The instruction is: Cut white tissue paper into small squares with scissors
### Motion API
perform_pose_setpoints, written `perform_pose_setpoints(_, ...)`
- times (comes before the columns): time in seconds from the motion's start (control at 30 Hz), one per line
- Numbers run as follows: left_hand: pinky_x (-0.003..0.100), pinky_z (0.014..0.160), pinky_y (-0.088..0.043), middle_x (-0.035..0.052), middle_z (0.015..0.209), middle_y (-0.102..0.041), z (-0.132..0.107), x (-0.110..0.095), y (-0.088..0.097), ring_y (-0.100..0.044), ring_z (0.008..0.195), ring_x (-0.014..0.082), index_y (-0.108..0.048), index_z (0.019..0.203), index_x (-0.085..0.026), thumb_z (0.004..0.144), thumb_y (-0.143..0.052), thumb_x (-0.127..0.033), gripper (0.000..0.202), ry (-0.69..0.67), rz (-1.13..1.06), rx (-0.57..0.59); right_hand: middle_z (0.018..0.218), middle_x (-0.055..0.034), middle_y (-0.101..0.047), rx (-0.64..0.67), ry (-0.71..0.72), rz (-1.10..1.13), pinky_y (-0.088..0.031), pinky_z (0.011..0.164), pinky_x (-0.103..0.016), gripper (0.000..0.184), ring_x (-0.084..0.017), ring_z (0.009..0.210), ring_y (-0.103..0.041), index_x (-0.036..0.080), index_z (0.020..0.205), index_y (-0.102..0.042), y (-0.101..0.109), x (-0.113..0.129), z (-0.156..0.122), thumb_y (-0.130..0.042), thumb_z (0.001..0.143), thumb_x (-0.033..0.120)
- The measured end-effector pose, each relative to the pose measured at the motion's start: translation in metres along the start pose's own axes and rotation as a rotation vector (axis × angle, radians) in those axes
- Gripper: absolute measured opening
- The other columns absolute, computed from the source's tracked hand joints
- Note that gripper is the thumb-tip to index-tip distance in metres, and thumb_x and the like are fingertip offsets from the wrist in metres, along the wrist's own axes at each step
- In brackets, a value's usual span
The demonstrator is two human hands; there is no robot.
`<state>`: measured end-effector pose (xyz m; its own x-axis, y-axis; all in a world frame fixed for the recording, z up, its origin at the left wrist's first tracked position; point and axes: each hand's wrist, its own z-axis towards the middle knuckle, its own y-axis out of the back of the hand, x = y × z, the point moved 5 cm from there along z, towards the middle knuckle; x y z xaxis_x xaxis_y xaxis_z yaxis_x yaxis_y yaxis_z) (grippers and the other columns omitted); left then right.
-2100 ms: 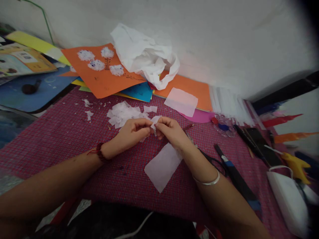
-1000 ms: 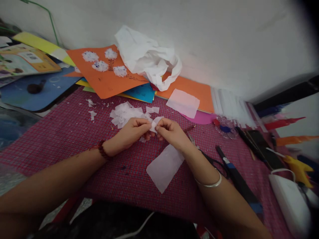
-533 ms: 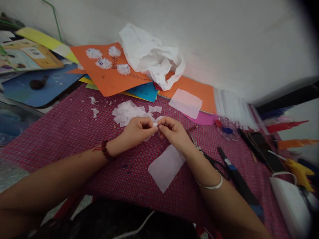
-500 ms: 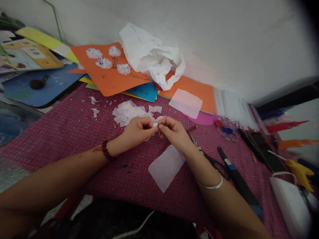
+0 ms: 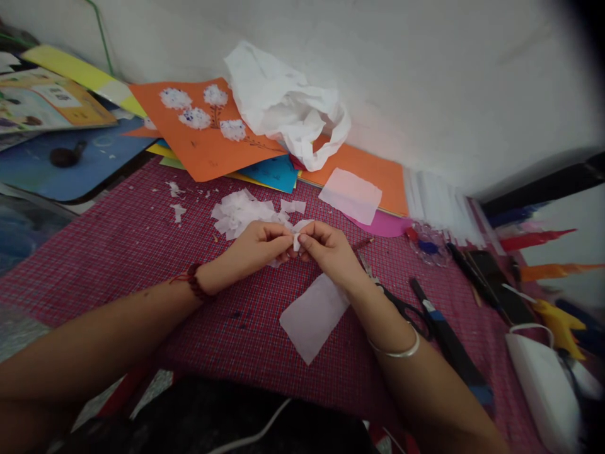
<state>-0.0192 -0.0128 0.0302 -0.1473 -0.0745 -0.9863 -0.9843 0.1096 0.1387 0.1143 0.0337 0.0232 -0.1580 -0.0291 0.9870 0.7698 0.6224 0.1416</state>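
Note:
Between the fingertips of both hands is a small piece of white tissue paper [image 5: 296,242]. My left hand [image 5: 265,246] pinches it from the left, and my right hand [image 5: 328,249] is closed on its other side, thumb on the paper. Just beyond my left hand lies a heap of torn white paper pieces [image 5: 243,211] on the checked red cloth [image 5: 212,334]. A larger white paper sheet [image 5: 312,321] lies flat below my right wrist, its upper corner hidden by the arm. Black-handled scissors [image 5: 406,309] rest beside my right forearm.
Orange card with white paper flowers [image 5: 203,135] leans at the back beside a crumpled white bag [image 5: 288,94]. Another pale sheet [image 5: 350,195] lies on orange card. To the right are a blue-black cutter [image 5: 449,340], a phone [image 5: 501,284] and a white adapter-like object [image 5: 541,384].
The small paper piece has turned between my fingertips and now shows a more upright white face. My left fingers have shifted slightly around it. The view has moved a little.

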Motion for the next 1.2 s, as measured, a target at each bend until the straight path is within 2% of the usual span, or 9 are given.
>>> perform_pose_setpoints(0.2, 0.020, 0.055, -0.045, 0.0010, 0.062, -0.065, 0.0005, 0.0005, -0.0002, -0.057, 0.057, 0.0090, -0.066, 0.064, -0.017, 0.082, -0.054, -0.026, 0.023, -0.031, -0.019, 0.014, 0.066, 0.0025, -0.062, -0.025, 0.001, -0.037, -0.042, 0.056, -0.026, 0.013, -0.009, 0.057, -0.052, 0.021, 0.075, -0.054, -0.0012, 0.0013, -0.0008, -0.056, 0.085, 0.028)
perform_pose_setpoints(0.53, 0.021, 0.053, -0.045, 0.0004, 0.058, -0.064, 0.0001, 0.0002, -0.0007, -0.057, 0.055, 0.0097, -0.066, 0.063, -0.017, 0.077, -0.054, -0.018, 0.018, 0.015, 0.027, -0.029, 0.068, 0.0022, -0.062, -0.026, -0.035, -0.052, -0.043, 0.058, -0.026, 0.012, -0.010, 0.058, -0.054, 0.021, 0.075, -0.053, -0.0022, 0.0044, -0.0020, -0.055, 0.086, 0.025)
perform_pose_setpoints(0.63, 0.021, 0.053, -0.045, 0.0003, 0.059, -0.064, -0.0001, -0.0015, 0.0002, -0.056, 0.054, 0.0094, -0.064, 0.062, -0.017, 0.077, -0.052, -0.018, 0.019, 0.012, 0.061, -0.043, 0.070, 0.0024, -0.062, -0.030, -0.012, -0.021, -0.044, 0.059, -0.027, 0.013, -0.010, 0.058, -0.054, 0.021, 0.087, -0.055, -0.0012, 0.0057, -0.0026, -0.057, 0.086, 0.034)
perform_pose_setpoints(0.7, 0.021, 0.052, -0.044, -0.0001, 0.058, -0.062, 0.0001, -0.0026, 0.0009, -0.055, 0.053, 0.0091, -0.062, 0.061, -0.017, 0.079, -0.052, -0.019, 0.020, 0.009, 0.084, -0.059, 0.072, 0.0027, -0.061, -0.020, 0.007, -0.004, -0.045, 0.060, -0.028, 0.025, -0.012, 0.060, -0.056, 0.021, 0.101, -0.054, -0.0012, 0.0060, -0.0030, -0.058, 0.086, 0.041)
perform_pose_setpoints(0.83, 0.021, 0.050, -0.036, -0.0029, 0.054, -0.054, 0.0014, -0.0026, -0.0024, -0.047, 0.051, 0.0083, -0.060, 0.063, -0.017, 0.080, -0.052, -0.023, 0.020, -0.088, 0.138, -0.030, 0.068, 0.0046, -0.054, -0.012, 0.066, -0.121, -0.040, 0.057, -0.029, 0.039, -0.013, 0.061, -0.052, 0.021, 0.110, -0.053, -0.0016, 0.0052, -0.0037, -0.064, 0.081, 0.045)
perform_pose_setpoints(0.93, 0.023, 0.051, -0.031, -0.0041, 0.055, -0.048, 0.0010, -0.0009, -0.0063, -0.041, 0.054, 0.0083, -0.058, 0.063, -0.017, 0.081, -0.050, -0.023, 0.021, -0.210, 0.199, 0.003, 0.067, 0.0048, -0.051, -0.034, 0.082, -0.228, -0.037, 0.057, -0.030, 0.034, -0.013, 0.061, -0.050, 0.020, 0.109, -0.055, -0.0005, 0.0034, -0.0041, -0.064, 0.081, 0.039)
perform_pose_setpoints(1.03, 0.024, 0.054, -0.031, -0.0039, 0.055, -0.046, -0.0006, -0.0006, -0.0067, -0.040, 0.057, 0.0089, -0.053, 0.058, -0.017, 0.082, -0.049, -0.020, 0.024, -0.277, 0.268, -0.020, 0.067, 0.0050, -0.049, -0.024, 0.048, -0.226, -0.039, 0.057, -0.030, 0.028, -0.013, 0.059, -0.050, 0.021, 0.107, -0.056, 0.0000, 0.0027, -0.0045, -0.059, 0.082, 0.034)
perform_pose_setpoints(1.1, 0.024, 0.054, -0.033, -0.0034, 0.056, -0.049, -0.0014, -0.0014, -0.0062, -0.043, 0.057, 0.0089, -0.054, 0.058, -0.017, 0.081, -0.051, -0.020, 0.024, -0.262, 0.255, -0.024, 0.069, 0.0047, -0.051, 0.007, 0.011, -0.189, -0.040, 0.057, -0.030, 0.029, -0.013, 0.059, -0.051, 0.022, 0.108, -0.055, -0.0012, 0.0032, -0.0047, -0.058, 0.081, 0.032)
perform_pose_setpoints(1.2, 0.023, 0.051, -0.035, -0.0028, 0.056, -0.053, -0.0010, -0.0008, -0.0043, -0.046, 0.054, 0.0084, -0.058, 0.063, -0.017, 0.080, -0.055, -0.022, 0.018, -0.144, 0.135, -0.008, 0.072, 0.0041, -0.055, 0.040, -0.024, -0.109, -0.043, 0.058, -0.030, 0.034, -0.012, 0.059, -0.054, 0.022, 0.111, -0.053, -0.0039, 0.0054, -0.0047, -0.059, 0.078, 0.027)
